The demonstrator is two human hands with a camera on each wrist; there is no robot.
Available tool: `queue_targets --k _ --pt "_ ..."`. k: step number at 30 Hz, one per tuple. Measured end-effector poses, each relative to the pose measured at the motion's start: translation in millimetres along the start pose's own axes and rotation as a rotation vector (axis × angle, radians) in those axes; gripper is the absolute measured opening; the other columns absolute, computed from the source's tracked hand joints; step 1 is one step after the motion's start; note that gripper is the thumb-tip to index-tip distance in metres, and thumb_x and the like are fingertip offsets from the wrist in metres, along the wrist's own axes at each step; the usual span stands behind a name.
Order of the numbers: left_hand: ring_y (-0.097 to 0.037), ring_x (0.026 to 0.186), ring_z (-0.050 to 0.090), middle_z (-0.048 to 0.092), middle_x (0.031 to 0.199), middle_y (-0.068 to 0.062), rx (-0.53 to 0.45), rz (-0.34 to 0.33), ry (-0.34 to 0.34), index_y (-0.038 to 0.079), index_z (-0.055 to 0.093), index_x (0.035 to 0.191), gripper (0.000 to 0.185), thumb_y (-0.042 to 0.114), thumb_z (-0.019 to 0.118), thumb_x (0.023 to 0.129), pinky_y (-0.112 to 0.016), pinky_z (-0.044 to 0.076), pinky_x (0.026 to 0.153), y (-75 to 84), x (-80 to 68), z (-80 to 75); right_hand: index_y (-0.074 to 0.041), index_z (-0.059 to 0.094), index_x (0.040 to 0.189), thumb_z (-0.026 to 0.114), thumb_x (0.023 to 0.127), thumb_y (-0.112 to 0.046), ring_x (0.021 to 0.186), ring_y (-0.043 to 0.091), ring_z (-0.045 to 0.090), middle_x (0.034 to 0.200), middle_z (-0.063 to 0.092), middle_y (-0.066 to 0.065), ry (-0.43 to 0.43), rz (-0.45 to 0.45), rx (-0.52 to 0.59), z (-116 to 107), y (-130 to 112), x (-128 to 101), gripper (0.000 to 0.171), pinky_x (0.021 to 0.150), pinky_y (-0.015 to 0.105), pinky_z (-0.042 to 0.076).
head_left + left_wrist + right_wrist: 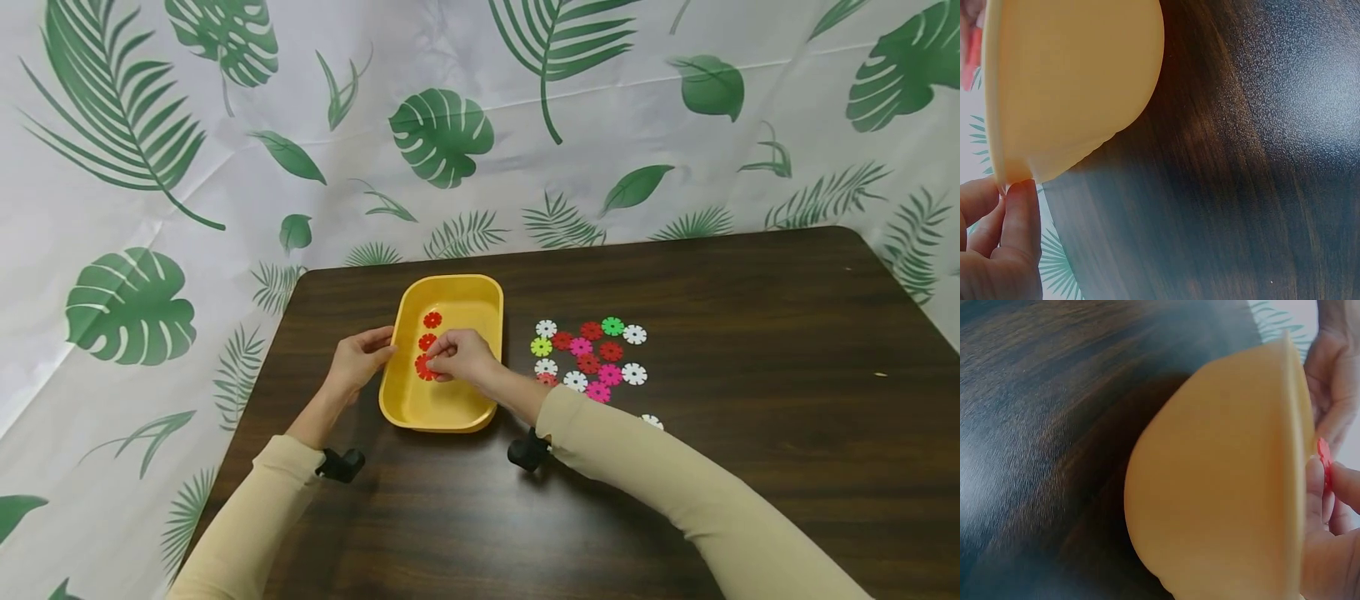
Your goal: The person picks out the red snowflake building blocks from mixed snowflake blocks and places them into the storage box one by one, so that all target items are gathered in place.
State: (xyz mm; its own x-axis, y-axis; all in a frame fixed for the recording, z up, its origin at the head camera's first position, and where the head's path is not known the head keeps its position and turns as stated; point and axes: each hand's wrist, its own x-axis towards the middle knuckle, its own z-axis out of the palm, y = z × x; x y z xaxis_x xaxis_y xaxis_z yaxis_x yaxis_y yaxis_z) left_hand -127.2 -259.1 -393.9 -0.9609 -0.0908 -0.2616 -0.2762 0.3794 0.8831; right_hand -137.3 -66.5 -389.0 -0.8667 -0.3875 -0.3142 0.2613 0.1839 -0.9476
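Pinching red disc (1324, 461) with right hand (467, 357), tub (453, 407) with left hand (357, 363). Possibly risking a drop, gripping so thin a piece.

Tray (457, 407) on tbl (750, 333), discs (593, 359) R

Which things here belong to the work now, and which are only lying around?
In the work:
yellow tray, gripped by left hand
held red disc, pinched by right hand
red discs inside the tray

Apparently only lying about:
white discs
green disc
lime disc
pink discs
loose red discs, perhaps for later
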Motion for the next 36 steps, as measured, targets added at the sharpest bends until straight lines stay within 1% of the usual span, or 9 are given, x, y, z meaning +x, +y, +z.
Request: queue_targets --k 2,7,17,23,30,36 --pt "-0.031 0.112 0.055 0.054 0.126 -0.024 -0.003 0.003 -0.001 -0.002 0.049 0.135 0.042 0.003 0.055 0.094 -0.034 0.05 0.093 -0.1 0.1 0.1 0.003 0.065 0.093 0.069 0.083 0.001 0.059 0.011 0.058 0.075 0.06 0.007 0.005 0.019 -0.018 4.6 2.1 3.3 0.011 0.077 0.04 0.056" --pt "-0.032 0.112 0.055 0.054 0.126 -0.024 -0.017 0.002 -0.002 -0.002 0.049 0.134 0.041 0.002 0.055 0.094 -0.035 0.049 0.093 -1.1 0.8 0.0 0.002 0.065 0.089 0.068 0.083 0.001 0.058 0.012 0.057 0.074 0.061 0.006 0.034 0.06 -0.062 15.0 8.0 11.3 0.007 0.076 0.038 0.057" --pt "-0.029 0.11 0.057 0.055 0.125 -0.023 -0.01 0.002 0.006 -0.001 0.05 0.134 0.041 0.003 0.055 0.093 -0.032 0.051 0.09 -2.1 0.7 0.3 0.002 0.067 0.088 0.069 0.082 0.002 0.061 0.012 0.059 0.076 0.06 0.006 0.078 0.176 -0.064 26.9 21.5 21.1 0.006 0.063 0.027 0.058" --pt "-0.027 0.109 0.057 0.055 0.125 -0.023 -0.031 -0.001 0.005 -0.002 0.05 0.133 0.041 0.003 0.056 0.093 -0.03 0.052 0.09 -1.9 1.0 0.0 0.002 0.068 0.088 0.069 0.081 0.003 0.06 0.012 0.059 0.076 0.059 0.006 0.092 0.176 -0.087 28.7 22.9 25.6 0.007 0.061 0.027 0.058" --pt "-0.029 0.111 0.056 0.054 0.125 -0.024 -0.026 -0.005 0.001 -0.002 0.05 0.134 0.041 0.003 0.055 0.093 -0.032 0.049 0.093 -1.9 0.2 -0.7 0.004 0.069 0.089 0.068 0.081 0.004 0.062 0.016 0.06 0.075 0.058 0.005 0.069 0.152 -0.122 31.5 20.7 27.9 0.007 0.064 0.03 0.058" --pt "-0.027 0.111 0.055 0.054 0.126 -0.025 -0.022 0.004 -0.004 -0.003 0.049 0.134 0.041 0.003 0.055 0.094 -0.032 0.049 0.094 -1.3 -0.5 -0.2 0.003 0.069 0.088 0.069 0.081 0.004 0.065 0.018 0.062 0.076 0.059 0.006 0.079 0.142 -0.135 32.3 19.6 27.2 0.007 0.065 0.031 0.058"
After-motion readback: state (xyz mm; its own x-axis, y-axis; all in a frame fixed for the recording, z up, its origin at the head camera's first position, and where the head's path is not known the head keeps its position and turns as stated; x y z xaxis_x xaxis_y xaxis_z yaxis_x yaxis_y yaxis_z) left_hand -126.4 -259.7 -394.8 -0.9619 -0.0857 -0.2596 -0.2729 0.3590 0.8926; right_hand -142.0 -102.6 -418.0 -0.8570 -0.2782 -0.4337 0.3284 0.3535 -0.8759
